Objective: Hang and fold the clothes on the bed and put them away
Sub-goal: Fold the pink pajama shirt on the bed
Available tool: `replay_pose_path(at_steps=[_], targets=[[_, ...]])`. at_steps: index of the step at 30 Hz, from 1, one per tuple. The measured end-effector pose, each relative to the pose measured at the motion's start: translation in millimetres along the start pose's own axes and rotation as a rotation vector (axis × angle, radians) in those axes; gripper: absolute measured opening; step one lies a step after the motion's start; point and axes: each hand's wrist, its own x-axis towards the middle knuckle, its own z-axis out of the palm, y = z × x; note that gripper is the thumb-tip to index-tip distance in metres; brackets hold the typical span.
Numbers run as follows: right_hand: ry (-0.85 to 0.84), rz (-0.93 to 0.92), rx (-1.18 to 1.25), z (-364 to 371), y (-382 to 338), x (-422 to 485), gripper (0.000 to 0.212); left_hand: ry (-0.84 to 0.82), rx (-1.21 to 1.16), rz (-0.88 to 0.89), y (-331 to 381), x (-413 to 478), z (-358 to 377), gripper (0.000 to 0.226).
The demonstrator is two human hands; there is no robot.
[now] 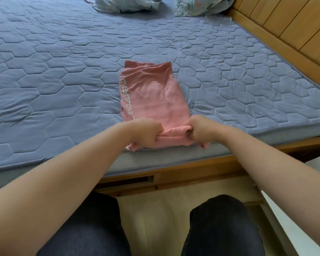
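A pink garment (153, 95) lies on the bed (63, 71), folded into a long strip. The cloth looks soft and thin, with little wrinkles all over, and pale letters run down one long side (too squashed to read). Its near end is bunched into a thick roll, right at the edge of the mattress.

The left hand (146, 134) is curled tight around one end of that roll. The right hand (199, 130) is curled tight around the other end. Both hands are fists with knuckles up, close together, and only a short bit of pink shows between them. Both arms reach straight out over the bed edge.

Past the hands the strip lies flat. The bed cover is blue-grey and puffy, stitched in six-sided shapes. Far beyond the hands sits crumpled flowery bedding (126, 3). A wooden bed frame (284, 32) runs beyond the right hand.
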Motion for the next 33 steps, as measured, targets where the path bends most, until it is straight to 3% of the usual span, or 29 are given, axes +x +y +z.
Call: replay_pose_path(at_steps=[4, 7, 10, 13, 15, 17, 20, 23, 25, 26, 28, 29, 30, 31, 33], targets=[[-0.255, 0.057, -0.159, -15, -9, 3, 0.024, -0.209, -0.294, 0.009, -10, 2, -11, 0.020], [-0.163, 0.112, -0.217, -24, -8, 21, 0.017, -0.169, -0.399, -0.100, -36, 9, -19, 0.017], [0.162, 0.100, -0.184, -37, 2, 51, 0.019, 0.070, -0.445, -0.231, -63, 17, -27, 0.011], [0.416, 0.111, -0.160, -38, 11, 79, 0.012, 0.452, -0.380, -0.379, -70, 30, -23, 0.035], [0.527, 0.144, -0.139, -34, 12, 94, 0.013, 0.621, -0.169, -0.462, -64, 36, -15, 0.043], [0.581, 0.179, -0.121, -30, 11, 106, 0.013, 0.760, 0.071, -0.379, -56, 46, -1, 0.045], [0.613, 0.216, -0.089, -25, 10, 124, 0.016, 0.926, 0.138, -0.188, -49, 61, 22, 0.029], [0.652, 0.286, -0.051, -19, 11, 136, 0.023, 0.605, -0.078, -0.216, -53, 70, 42, 0.056], [0.734, 0.351, -0.018, -18, 17, 142, 0.026, 0.460, -0.132, -0.243, -61, 77, 54, 0.060], [0.829, 0.326, -0.035, -16, 18, 142, 0.026, 0.440, -0.120, -0.240, -64, 81, 59, 0.058], [1.027, 0.084, -0.098, -5, 15, 140, 0.029, 0.426, -0.098, -0.219, -68, 87, 65, 0.058], [1.036, -0.058, -0.144, 4, 14, 137, 0.034, 0.421, -0.096, -0.210, -70, 89, 66, 0.059], [0.922, -0.154, -0.205, 15, 15, 135, 0.041, 0.420, -0.100, -0.203, -71, 91, 67, 0.059], [0.732, -0.166, -0.254, 27, 18, 131, 0.046, 0.416, -0.097, -0.196, -72, 92, 68, 0.059], [0.375, -0.002, -0.251, 37, 36, 130, 0.049, 0.400, -0.091, -0.173, -75, 93, 66, 0.060]])
